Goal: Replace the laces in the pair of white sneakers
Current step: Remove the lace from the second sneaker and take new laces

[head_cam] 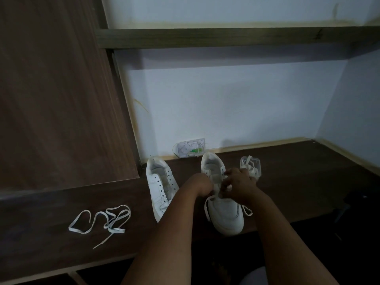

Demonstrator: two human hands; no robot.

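Two white sneakers stand on a dark wooden desk (298, 182). The left sneaker (159, 184) has bare eyelets and no lace. Both of my hands are over the tongue of the right sneaker (225, 212). My left hand (200, 185) is curled at the shoe's left side. My right hand (239, 185) pinches a white lace (247, 210) at the eyelets; the lace's loose ends hang down both sides of the shoe. A loose white lace (107, 220) lies tangled on the desk at the left.
A clear plastic packet (251, 164) with a white lace in it lies behind the right sneaker. Another clear packet (190, 149) leans on the wall. A wooden panel (61, 99) rises at the left, and a shelf (226, 37) runs above.
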